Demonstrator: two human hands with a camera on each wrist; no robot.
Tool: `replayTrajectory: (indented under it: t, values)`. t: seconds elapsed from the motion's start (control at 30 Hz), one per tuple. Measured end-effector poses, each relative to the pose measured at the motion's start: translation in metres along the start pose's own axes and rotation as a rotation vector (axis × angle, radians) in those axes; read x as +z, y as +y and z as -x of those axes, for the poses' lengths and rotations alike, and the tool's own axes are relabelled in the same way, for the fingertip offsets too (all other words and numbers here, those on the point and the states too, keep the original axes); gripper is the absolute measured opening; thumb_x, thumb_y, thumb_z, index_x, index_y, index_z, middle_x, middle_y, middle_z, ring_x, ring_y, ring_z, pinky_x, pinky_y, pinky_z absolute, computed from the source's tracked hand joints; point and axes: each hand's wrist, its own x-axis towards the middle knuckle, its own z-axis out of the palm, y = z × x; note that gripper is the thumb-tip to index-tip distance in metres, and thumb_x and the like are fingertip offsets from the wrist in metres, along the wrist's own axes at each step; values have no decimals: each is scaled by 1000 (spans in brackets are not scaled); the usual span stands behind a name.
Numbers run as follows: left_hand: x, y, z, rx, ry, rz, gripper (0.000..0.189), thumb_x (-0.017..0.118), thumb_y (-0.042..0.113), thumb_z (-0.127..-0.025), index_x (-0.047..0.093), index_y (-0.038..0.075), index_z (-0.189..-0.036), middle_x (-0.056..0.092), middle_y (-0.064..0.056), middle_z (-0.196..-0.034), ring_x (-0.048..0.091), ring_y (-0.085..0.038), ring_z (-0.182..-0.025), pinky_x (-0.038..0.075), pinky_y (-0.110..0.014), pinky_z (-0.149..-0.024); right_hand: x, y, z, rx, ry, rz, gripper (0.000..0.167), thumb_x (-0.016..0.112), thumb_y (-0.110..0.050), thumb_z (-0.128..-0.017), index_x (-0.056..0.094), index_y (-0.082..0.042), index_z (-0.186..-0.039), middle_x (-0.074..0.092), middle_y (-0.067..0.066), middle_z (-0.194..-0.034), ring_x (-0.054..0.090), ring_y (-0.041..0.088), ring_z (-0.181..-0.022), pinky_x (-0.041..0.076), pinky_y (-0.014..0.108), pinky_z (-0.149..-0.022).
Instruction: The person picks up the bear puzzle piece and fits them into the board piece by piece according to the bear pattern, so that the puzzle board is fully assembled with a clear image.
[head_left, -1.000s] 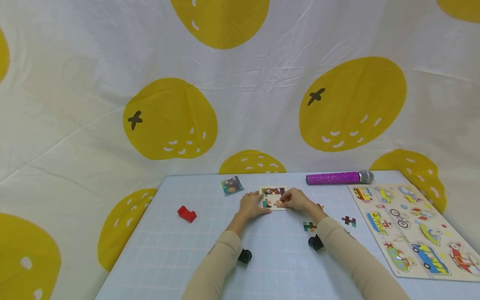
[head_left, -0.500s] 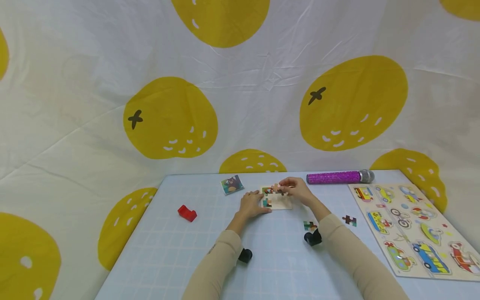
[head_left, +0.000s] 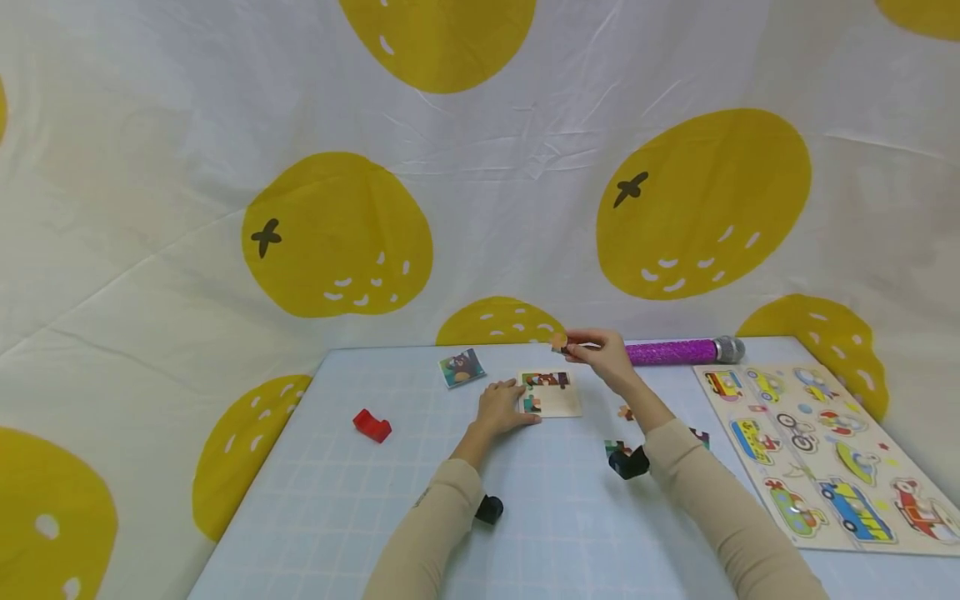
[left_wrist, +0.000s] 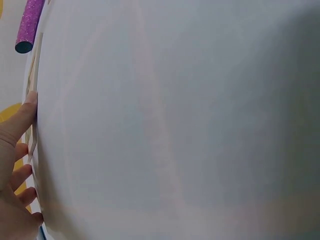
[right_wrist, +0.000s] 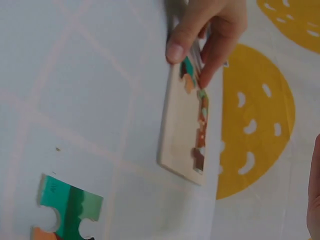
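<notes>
1. Head camera: set high, at the near side of the tabletop (head_left: pixel 555 517); faces forward and down toward the patterned backdrop (head_left: pixel 517 167). Widest, most distant view.
2. Left wrist camera: low and close over the tabletop, turned sideways; the left hand (head_left: pixel 501 407) lies at its left edge.
3. Right wrist camera: close, turned sideways; faces the puzzle board (head_left: pixel 562 404) and backdrop.
4. Overlap: head and right wrist views share left hand, puzzle board and backdrop; head and left wrist share the purple microphone (head_left: pixel 671 352).

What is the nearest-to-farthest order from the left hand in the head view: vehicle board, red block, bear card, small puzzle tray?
1. Small puzzle tray: touching the left hand.
2. Bear card: beyond the hand, slightly left.
3. Red block: farther left.
4. Vehicle board: far right.
</notes>
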Motion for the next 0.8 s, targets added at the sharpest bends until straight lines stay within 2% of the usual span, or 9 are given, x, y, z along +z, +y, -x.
replayTrajectory:
  t: [0.13,0.23,0.33,0.47,0.57,0.7,0.8]
  values:
    - [0,-1,-1,0,-2,-4,71,70,56,-76,57,14,-131,47,-11,-141,44,-36,-126,36,-49,-103,4,12,4,47,1,81,33,57,4,-90,53,17,-120,55,36,-115,69,21,-84,55,31,-76]
    - [0,-1,-2,-1,-2,-2,71,71,56,-76,57,14,-131,47,-11,-141,44,-36,-126,36,-50,-102,9,24,7,83,-56,173,31,59,3,-89,56,17,-117,58,34,-111,67,31,-86,55,40,-78]
    - [-1,-1,-1,-1,-5,0,71,70,56,-76,56,14,-132,46,-11,-141,43,-36,-126,36,-49,-102,16,35,8,82,-118,328,27,62,0,-88,62,14,-111,63,29,-106,65,34,-88,55,42,-78]
    - [-1,-2,1,12,-2,-1,69,67,55,-79,56,13,-133,46,-11,-142,44,-37,-126,37,-50,-101,23,46,10,110,-153,485,23,66,-4,-84,68,8,-104,67,20,-99,61,29,-92,52,36,-78]
    - [-1,-2,3,29,18,12,62,62,53,-85,56,12,-132,47,-12,-141,44,-38,-125,37,-51,-101,27,53,11,147,-172,503,22,67,-2,-82,68,8,-102,67,17,-93,61,25,-86,52,33,-74]
    - [1,-3,4,44,50,38,50,52,45,-94,58,11,-131,49,-11,-139,45,-38,-124,37,-52,-100,32,59,11,147,-183,533,21,66,2,-80,67,11,-100,67,17,-88,60,17,-70,52,26,-61]
    - [4,-3,3,32,71,49,45,49,40,-96,58,13,-130,50,-10,-138,46,-37,-123,37,-51,-99,36,59,12,132,-178,573,23,68,1,-80,67,12,-100,67,19,-89,61,17,-70,52,25,-59]
